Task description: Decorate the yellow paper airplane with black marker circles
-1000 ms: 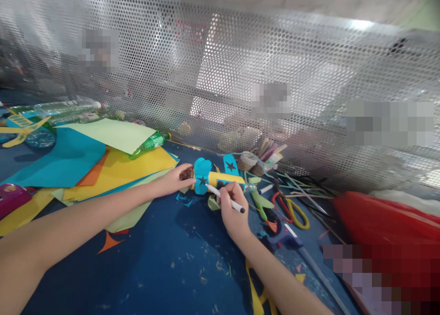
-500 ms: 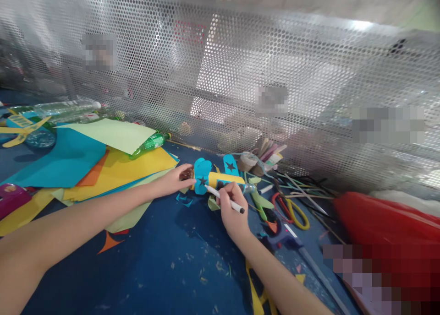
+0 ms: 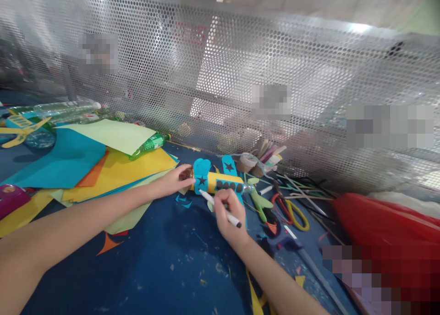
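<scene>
A toy plane (image 3: pixel 220 180) made from a bottle wrapped in yellow paper, with blue wings bearing black stars, lies on the blue table (image 3: pixel 165 260). My left hand (image 3: pixel 173 180) grips its left end with closed fingers. My right hand (image 3: pixel 232 214) pinches a white marker (image 3: pixel 220 208), its tip pointing up-left just below the plane's body. A row of dark dots shows along the yellow body.
Sheets of blue, yellow, orange and pale green paper (image 3: pixel 92 164) pile at the left with a green bottle (image 3: pixel 149 144). Scissors (image 3: pixel 290 209), sticks and tape rolls lie at the right. A red bag (image 3: pixel 385 223) sits far right. A perforated metal screen (image 3: pixel 240 77) closes the back.
My right hand has drawn the marker down and away from the plane's body, uncovering the row of dark dots. My left hand has stayed put.
</scene>
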`<state>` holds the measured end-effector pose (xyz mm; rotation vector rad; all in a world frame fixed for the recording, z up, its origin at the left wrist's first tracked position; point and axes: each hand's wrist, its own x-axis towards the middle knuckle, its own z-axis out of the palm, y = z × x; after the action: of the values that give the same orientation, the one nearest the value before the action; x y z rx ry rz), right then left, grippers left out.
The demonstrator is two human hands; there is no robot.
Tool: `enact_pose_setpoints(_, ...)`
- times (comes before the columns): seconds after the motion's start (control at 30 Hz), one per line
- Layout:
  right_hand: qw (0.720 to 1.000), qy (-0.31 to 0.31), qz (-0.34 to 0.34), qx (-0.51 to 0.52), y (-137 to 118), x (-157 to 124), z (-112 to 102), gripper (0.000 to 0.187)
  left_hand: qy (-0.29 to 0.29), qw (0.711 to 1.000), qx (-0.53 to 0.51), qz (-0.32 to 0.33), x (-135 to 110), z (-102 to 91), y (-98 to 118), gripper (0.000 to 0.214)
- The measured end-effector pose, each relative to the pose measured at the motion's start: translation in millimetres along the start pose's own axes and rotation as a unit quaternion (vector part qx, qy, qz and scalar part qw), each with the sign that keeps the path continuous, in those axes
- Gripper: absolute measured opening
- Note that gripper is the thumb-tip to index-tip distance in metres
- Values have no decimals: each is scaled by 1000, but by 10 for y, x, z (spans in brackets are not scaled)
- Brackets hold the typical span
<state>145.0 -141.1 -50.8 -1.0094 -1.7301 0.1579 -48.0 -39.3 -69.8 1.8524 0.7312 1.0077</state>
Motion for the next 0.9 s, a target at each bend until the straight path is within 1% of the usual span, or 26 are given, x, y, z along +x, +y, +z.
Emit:
enact_pose_setpoints(0.03,997,-28,-62,-23,-29,3,-1,17,9,1000,-1,-4,4,-2,-13,49)
enact_pose_setpoints(0.07,989,-57,-129,-46,-56,10,-1,12,20,1000,-5,-9,8,-4,-28,51)
enact_pose_setpoints(0.13,959,-109,-251,-80,-100,31,4,6,39,999,-14,-18,14,-5,-53,54)
enact_pose_setpoints(0.17,944,-128,-291,-90,-115,43,6,7,46,999,-14,-21,15,-6,-60,54)
enact_pose_setpoints(0.2,934,-140,-314,-96,-124,52,9,9,49,998,-11,-22,14,-6,-61,54)
enact_pose_setpoints(0.27,931,-152,-317,-100,-131,61,15,9,49,999,-1,-21,8,-10,-44,51)
enact_pose_setpoints(0.4,942,-158,-277,-101,-112,41,36,6,42,999,21,-23,-8,-20,26,49)
enact_pose_setpoints(0.5,938,-147,-296,-107,-96,26,50,5,51,998,37,-19,-9,-17,50,50)
enact_pose_setpoints(0.6,937,-136,-310,-90,-103,37,20,5,61,997,35,-13,-5,-15,42,49)
enact_pose_setpoints(0.67,947,-126,-287,-75,-113,61,-29,8,69,997,38,-12,-6,-23,41,49)
enact_pose_setpoints(0.7,957,-114,-257,-70,-114,79,-57,10,72,996,44,-10,-8,-29,43,48)
enact_pose_setpoints(0.73,970,-95,-212,-66,-108,100,-84,11,74,996,51,-8,-12,-35,48,47)
enact_pose_setpoints(0.8,994,-37,-88,-46,-70,152,-132,12,75,995,60,-1,-21,-45,52,45)
enact_pose_setpoints(0.83,999,2,-22,-27,-37,183,-152,12,76,995,63,2,-24,-45,49,45)
enact_pose_setpoints(0.87,999,41,35,-2,6,215,-170,12,81,995,66,4,-27,-43,41,46)
enact_pose_setpoints(0.9,993,80,78,23,57,247,-190,12,87,994,71,6,-28,-38,30,48)
